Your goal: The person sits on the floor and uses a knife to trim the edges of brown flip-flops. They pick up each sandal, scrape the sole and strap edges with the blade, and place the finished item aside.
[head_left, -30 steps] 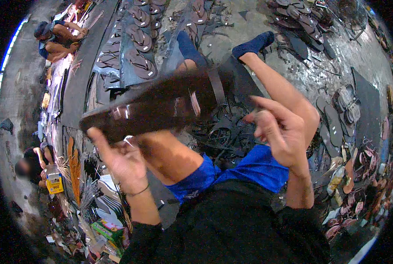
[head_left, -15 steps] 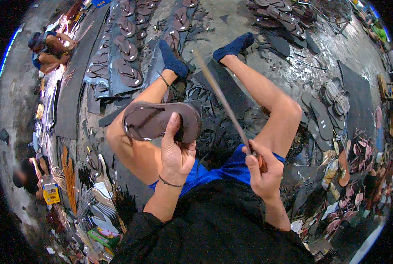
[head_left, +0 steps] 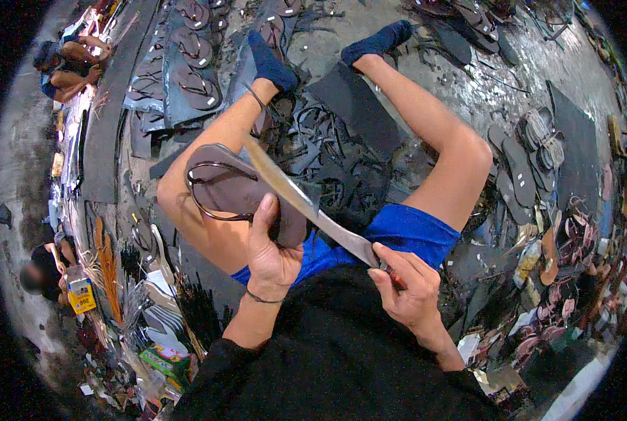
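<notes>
My left hand (head_left: 270, 252) grips a brown flip-flop (head_left: 226, 182) by its heel end, thumb on the footbed. Its dark glossy toe straps point to the left, above my left thigh. In my right hand (head_left: 413, 289) is a long knife (head_left: 296, 200) with a slightly curved blade and an orange-brown handle, mostly covered by my fingers. The blade slants up and left across the heel side of the flip-flop. Whether its edge touches the sole I cannot tell.
Black rubber scraps (head_left: 320, 140) and a dark sheet (head_left: 359, 105) lie between my legs. Finished-looking flip-flops (head_left: 196, 49) stand in rows at the far left. Loose soles (head_left: 515, 175) lie on the right. A person (head_left: 71, 67) sits at the upper left; a yellow box (head_left: 81, 295) is lower left.
The knife has swung down and left, from upright beside the flip-flop to lying across its heel side. My right hand has lowered slightly, and the flip-flop has tilted, its heel end dropping.
</notes>
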A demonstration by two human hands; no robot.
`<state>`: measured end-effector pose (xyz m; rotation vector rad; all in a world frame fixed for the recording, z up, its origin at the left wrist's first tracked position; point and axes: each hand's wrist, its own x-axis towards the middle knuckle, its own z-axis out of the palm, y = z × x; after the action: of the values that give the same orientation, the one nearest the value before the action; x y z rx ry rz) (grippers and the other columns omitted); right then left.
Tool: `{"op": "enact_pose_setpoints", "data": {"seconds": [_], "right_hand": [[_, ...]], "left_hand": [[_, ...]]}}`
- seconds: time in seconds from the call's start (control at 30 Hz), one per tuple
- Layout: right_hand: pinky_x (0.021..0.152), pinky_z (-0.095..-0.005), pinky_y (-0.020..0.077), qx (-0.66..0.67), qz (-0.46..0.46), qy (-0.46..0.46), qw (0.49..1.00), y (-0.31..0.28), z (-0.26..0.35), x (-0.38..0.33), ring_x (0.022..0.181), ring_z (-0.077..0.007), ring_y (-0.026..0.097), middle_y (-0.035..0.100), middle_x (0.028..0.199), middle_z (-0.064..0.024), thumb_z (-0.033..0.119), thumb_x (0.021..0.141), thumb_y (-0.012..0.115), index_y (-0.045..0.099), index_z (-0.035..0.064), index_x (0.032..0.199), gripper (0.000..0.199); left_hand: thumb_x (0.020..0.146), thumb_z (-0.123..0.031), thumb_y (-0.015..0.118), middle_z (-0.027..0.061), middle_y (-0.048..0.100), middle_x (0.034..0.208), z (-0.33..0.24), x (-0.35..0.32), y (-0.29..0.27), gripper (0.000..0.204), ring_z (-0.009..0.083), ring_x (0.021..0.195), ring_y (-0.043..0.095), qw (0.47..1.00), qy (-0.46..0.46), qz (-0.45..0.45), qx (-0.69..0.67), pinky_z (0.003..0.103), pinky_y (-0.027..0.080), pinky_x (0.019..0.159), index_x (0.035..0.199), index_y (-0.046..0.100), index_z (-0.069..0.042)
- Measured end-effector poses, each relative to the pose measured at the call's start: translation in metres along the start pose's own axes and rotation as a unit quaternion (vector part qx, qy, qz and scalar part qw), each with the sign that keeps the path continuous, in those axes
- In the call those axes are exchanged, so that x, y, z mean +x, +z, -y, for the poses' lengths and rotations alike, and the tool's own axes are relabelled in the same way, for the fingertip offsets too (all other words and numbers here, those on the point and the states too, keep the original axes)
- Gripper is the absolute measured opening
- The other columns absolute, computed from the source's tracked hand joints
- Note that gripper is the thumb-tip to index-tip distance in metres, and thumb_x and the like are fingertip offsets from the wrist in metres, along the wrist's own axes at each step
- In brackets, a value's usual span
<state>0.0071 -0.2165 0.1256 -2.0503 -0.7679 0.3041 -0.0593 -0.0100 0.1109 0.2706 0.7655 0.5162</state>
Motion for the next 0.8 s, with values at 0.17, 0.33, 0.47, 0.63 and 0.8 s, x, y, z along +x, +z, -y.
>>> {"op": "enact_pose_setpoints", "data": {"seconds": [0.17, 0.33, 0.47, 0.63, 0.8], "right_hand": [[0.056, -0.0309, 0.0513, 0.003, 0.042, 0.007, 0.999, -0.004, 0.014, 0.0, 0.061, -0.0201, 0.062, 0.068, 0.086, -0.0089, 0.019, 0.079, 0.074, 0.067, 0.0074, 0.109, 0.033], [0.056, -0.0334, 0.0519, 0.022, 0.1, 0.036, 0.994, 0.008, 0.025, 0.017, 0.062, -0.0241, 0.063, 0.068, 0.081, -0.0106, 0.021, 0.083, 0.071, 0.067, 0.0078, 0.11, 0.03], [0.058, -0.0325, 0.0515, 0.132, 0.144, 0.061, 0.979, 0.04, 0.018, 0.036, 0.062, -0.0176, 0.063, 0.067, 0.079, -0.0122, 0.022, 0.089, 0.065, 0.066, 0.0056, 0.111, 0.028], [0.06, -0.0283, 0.0482, 0.322, 0.221, 0.22, 0.894, 0.054, 0.0, 0.055, 0.068, -0.0091, 0.059, 0.066, 0.076, -0.0051, 0.027, 0.09, 0.066, 0.064, 0.0017, 0.11, 0.032], [0.049, -0.0266, 0.0457, 0.357, 0.143, 0.255, 0.887, 0.05, -0.02, 0.088, 0.057, -0.0097, 0.056, 0.061, 0.071, -0.0026, 0.03, 0.086, 0.07, 0.064, 0.0022, 0.089, 0.028]], "left_hand": [[0.092, -0.024, 0.057, 0.008, 0.067, 0.108, 0.001, -0.013, -0.027, 0.029, 0.0233, 0.097, 0.066, 0.998, 0.015, 0.042, 0.04, 0.038, 0.056, 0.086, 0.115, 0.058, -0.006], [0.089, -0.02, 0.059, 0.0104, 0.064, 0.103, 0.013, -0.025, -0.048, 0.033, 0.0216, 0.095, 0.064, 0.983, 0.055, 0.003, 0.178, 0.035, 0.053, 0.087, 0.114, 0.055, 0.001], [0.081, -0.016, 0.071, 0.009, 0.064, 0.102, 0.008, -0.041, -0.058, 0.042, 0.0204, 0.093, 0.064, 0.978, 0.064, 0.022, 0.195, 0.035, 0.053, 0.085, 0.116, 0.053, -0.001], [0.091, -0.023, 0.061, 0.007, 0.062, 0.11, 0.007, -0.029, -0.073, 0.038, 0.0195, 0.097, 0.061, 0.938, 0.03, 0.007, 0.345, 0.035, 0.05, 0.088, 0.121, 0.051, -0.002], [0.098, -0.029, 0.052, 0.0077, 0.059, 0.114, 0.004, 0.01, -0.057, 0.043, 0.0153, 0.101, 0.057, 0.919, 0.021, 0.151, 0.363, 0.032, 0.048, 0.088, 0.128, 0.046, 0.001]]}}
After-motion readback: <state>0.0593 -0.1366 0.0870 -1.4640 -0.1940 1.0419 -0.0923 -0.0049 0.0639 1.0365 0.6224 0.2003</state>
